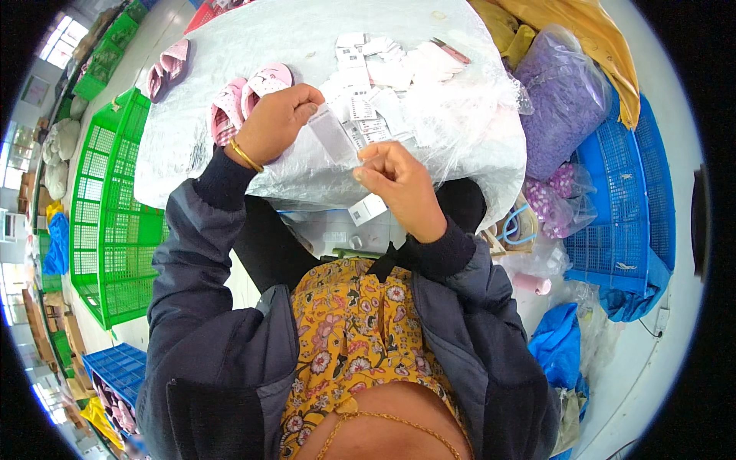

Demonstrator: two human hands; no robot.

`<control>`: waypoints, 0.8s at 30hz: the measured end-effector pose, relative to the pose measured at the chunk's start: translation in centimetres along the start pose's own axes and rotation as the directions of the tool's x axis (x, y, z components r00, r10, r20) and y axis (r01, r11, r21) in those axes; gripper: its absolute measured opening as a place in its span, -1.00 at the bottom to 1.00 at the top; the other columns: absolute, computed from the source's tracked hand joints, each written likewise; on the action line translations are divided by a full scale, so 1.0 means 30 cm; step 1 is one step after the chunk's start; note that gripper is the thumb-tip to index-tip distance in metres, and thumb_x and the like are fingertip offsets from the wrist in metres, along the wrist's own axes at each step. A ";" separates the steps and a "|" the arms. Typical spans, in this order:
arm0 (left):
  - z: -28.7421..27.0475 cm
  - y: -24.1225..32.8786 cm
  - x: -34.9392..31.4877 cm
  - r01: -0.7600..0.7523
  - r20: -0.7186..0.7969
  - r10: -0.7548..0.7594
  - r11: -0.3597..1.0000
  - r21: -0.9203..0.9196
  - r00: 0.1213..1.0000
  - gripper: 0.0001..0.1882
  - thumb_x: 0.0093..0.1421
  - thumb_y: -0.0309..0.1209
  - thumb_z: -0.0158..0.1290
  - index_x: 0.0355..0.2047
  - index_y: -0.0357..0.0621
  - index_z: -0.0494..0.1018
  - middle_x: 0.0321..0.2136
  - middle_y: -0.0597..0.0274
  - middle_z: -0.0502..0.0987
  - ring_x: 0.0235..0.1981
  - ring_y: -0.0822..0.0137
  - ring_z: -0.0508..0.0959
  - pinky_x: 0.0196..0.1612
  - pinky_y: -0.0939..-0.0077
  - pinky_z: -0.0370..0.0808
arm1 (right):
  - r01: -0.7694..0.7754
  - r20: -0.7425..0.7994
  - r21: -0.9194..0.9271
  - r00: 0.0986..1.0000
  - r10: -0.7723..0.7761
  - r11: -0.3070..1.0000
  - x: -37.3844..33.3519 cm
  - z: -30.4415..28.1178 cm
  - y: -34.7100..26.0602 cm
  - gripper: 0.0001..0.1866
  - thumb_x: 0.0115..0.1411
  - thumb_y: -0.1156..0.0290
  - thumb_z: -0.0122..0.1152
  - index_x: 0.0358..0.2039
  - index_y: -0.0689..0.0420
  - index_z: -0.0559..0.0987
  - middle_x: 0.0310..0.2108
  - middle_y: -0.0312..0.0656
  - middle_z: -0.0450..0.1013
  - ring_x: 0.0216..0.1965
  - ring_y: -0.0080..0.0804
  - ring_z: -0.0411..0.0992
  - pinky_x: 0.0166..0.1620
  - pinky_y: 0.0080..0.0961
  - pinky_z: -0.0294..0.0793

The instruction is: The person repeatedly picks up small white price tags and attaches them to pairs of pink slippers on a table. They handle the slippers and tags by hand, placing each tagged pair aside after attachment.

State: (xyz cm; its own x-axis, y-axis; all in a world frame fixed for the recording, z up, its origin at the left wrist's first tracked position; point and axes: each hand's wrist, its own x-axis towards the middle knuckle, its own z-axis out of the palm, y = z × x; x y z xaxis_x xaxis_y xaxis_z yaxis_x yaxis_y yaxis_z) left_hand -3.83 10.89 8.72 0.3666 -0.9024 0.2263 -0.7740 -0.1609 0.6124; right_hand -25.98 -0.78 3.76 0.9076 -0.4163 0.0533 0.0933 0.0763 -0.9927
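A pale, narrow label strip [331,136] stretches between my hands above the near part of the covered table. My left hand [272,123] has its thumb and fingers closed at the strip's upper end. My right hand [402,184] pinches its lower end, and a white label [367,208] with a dark printed square hangs below those fingers. Just beyond my left hand lies a pair of pink slippers [265,78] with checked lining. Loose printed labels [366,115] are spread on the table past my right hand.
White plastic sheeting covers the table [307,23]. More pink slippers [169,69] lie at its left edge, and a slim dark tool [451,50] lies far right. Green crates [115,215] stand left; a blue crate [621,192] and a bagged purple bundle [560,100] stand right.
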 end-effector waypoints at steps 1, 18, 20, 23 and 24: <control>0.006 0.029 -0.020 -0.025 -0.018 0.026 0.999 0.022 0.999 -0.82 0.27 -0.47 -0.01 -0.19 -0.27 0.51 -0.36 0.01 0.58 -0.33 0.10 0.59 -0.22 0.36 0.49 | 0.025 0.022 0.089 0.999 -0.027 0.996 0.022 0.011 0.011 -0.67 0.22 0.48 0.25 -0.03 0.25 0.42 -0.40 -0.30 0.48 -0.41 -0.69 0.37 -0.34 -0.68 0.38; 0.087 0.118 -0.118 -0.103 -0.072 0.102 0.995 -0.006 0.992 -0.80 0.18 -0.58 0.03 -0.18 -0.27 0.53 -0.28 -0.04 0.59 -0.25 -0.02 0.59 -0.19 0.28 0.54 | -0.017 -0.052 0.130 0.998 0.024 0.991 0.074 0.071 0.010 -0.51 0.09 0.55 0.31 0.00 0.32 0.33 -0.42 -0.25 0.49 -0.41 -0.64 0.38 -0.34 -0.68 0.38; 0.091 0.119 -0.124 -0.125 -0.074 0.126 0.992 0.008 0.989 -0.80 0.17 -0.58 0.04 -0.18 -0.26 0.53 -0.28 -0.03 0.59 -0.25 -0.02 0.59 -0.19 0.28 0.54 | -0.023 -0.069 0.122 0.997 0.032 0.992 0.076 0.072 0.013 -0.51 0.09 0.56 0.31 0.00 0.32 0.32 -0.42 -0.24 0.49 -0.41 -0.63 0.39 -0.33 -0.67 0.39; 0.100 0.112 -0.129 -0.133 -0.074 0.132 0.991 -0.016 0.989 -0.80 0.24 -0.57 0.01 -0.15 -0.26 0.54 -0.30 0.05 0.58 -0.41 0.20 0.57 -0.37 0.42 0.52 | -0.014 -0.050 0.148 0.998 0.022 0.989 0.074 0.069 0.016 -0.51 0.09 0.57 0.30 0.00 0.33 0.32 -0.42 -0.23 0.49 -0.41 -0.62 0.40 -0.33 -0.66 0.40; 0.104 0.109 -0.130 -0.131 -0.073 0.129 0.991 -0.031 0.989 -0.80 0.28 -0.56 -0.01 -0.13 -0.26 0.55 -0.31 0.08 0.57 -0.49 0.31 0.56 -0.45 0.49 0.51 | -0.018 -0.048 0.140 0.999 0.025 0.990 0.073 0.067 0.018 -0.52 0.09 0.57 0.30 0.00 0.32 0.32 -0.43 -0.24 0.49 -0.41 -0.62 0.40 -0.33 -0.66 0.40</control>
State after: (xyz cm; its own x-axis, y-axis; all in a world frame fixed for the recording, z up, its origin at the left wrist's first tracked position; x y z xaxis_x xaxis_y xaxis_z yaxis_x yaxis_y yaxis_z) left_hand -9.40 12.65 7.49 0.3006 -0.8840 0.3579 -0.7989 -0.0284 0.6008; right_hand -23.11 0.18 3.56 0.8890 -0.4573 0.0235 0.1337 0.2101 -0.9685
